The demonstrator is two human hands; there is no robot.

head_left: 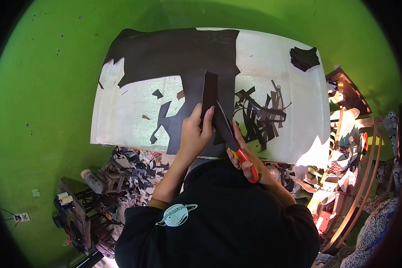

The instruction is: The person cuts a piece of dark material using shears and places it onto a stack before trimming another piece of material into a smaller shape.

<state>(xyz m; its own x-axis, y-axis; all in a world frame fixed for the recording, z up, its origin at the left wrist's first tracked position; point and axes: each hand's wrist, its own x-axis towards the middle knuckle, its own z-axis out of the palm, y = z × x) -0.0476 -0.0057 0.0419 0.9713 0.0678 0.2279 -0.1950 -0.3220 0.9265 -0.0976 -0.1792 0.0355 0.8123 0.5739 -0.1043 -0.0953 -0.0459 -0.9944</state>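
Note:
My left hand [195, 134] grips a dark brown strip of material [210, 87] that stands up between thumb and fingers. Around the handles of red and yellow scissors [247, 163], my right hand [250, 156] is closed. The scissors' blades point up and left along the strip's right edge, partly hidden by the material. Under both hands lies a large dark sheet [165, 53] with an irregular cut outline, spread over the white table [299, 98].
Dark scraps [263, 116] lie right of the sheet, with smaller offcuts [163, 116] at left. A stack of dark pieces [304, 58] sits at the table's back right corner. Below left are a wooden stand [76, 214] and a floor heap of scraps [140, 172].

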